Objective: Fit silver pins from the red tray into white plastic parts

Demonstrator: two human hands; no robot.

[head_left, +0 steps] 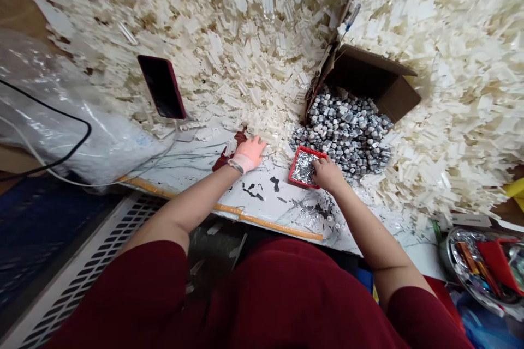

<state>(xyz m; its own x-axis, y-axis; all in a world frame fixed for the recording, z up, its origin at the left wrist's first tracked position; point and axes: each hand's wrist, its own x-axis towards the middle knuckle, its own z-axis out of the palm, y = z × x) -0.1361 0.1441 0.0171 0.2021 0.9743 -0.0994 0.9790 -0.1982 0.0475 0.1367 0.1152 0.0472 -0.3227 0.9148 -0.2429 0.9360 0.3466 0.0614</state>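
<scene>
My left hand (pixel 250 154), in a pale pink glove, rests at the near edge of a heap of cream-white plastic pieces (pixel 229 60). Its fingers look stretched out and apart, and no held piece shows. Under and beside its wrist lies a dark red cloth-like patch (pixel 221 159). My right hand (pixel 328 175) dips its fingertips into a small red tray (pixel 293 179) of thin silvery metal pins (pixel 303 166). Those fingers are drawn together, and what is between them is too small to tell. Just beyond the tray, many small grey-and-white parts (pixel 344 125) spill from an open cardboard box (pixel 393 87).
A phone (pixel 162 87) stands propped at the left, near clear plastic bags (pixel 82 136) and cables (pixel 53 166). Loose pins (pixel 313 215) lie on the marble-patterned table (pixel 257 212), edged with orange tape (pixel 282 227). A metal bowl of odds and ends (pixel 450 253) sits at the right.
</scene>
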